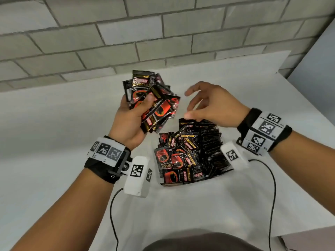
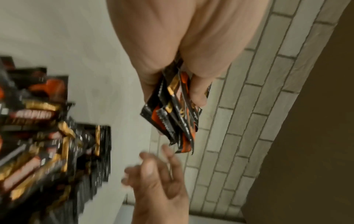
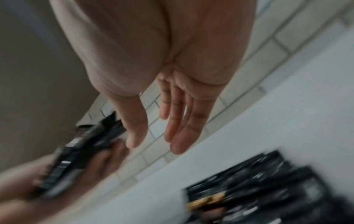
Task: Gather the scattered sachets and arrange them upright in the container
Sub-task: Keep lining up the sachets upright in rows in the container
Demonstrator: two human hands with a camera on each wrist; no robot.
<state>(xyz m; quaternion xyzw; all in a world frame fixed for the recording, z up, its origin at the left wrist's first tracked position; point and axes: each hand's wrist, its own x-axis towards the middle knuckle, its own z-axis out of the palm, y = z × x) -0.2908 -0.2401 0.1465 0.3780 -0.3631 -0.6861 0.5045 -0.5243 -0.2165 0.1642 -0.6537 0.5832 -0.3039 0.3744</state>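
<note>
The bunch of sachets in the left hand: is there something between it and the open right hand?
Nothing visible does. The bunch of sachets held by the left hand and the right hand have only open air between them, above the white table. The container sits lower, below that gap.

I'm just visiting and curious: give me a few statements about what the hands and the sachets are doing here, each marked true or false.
1. The left hand grips a bunch of sachets. True.
2. The right hand holds one sachet. False: it is empty, fingers spread.
3. The container has upright sachets on its right side. True.
4. The container is empty. False: loose sachets also lie on its left side.
5. The table is black. False: it is white.
</note>
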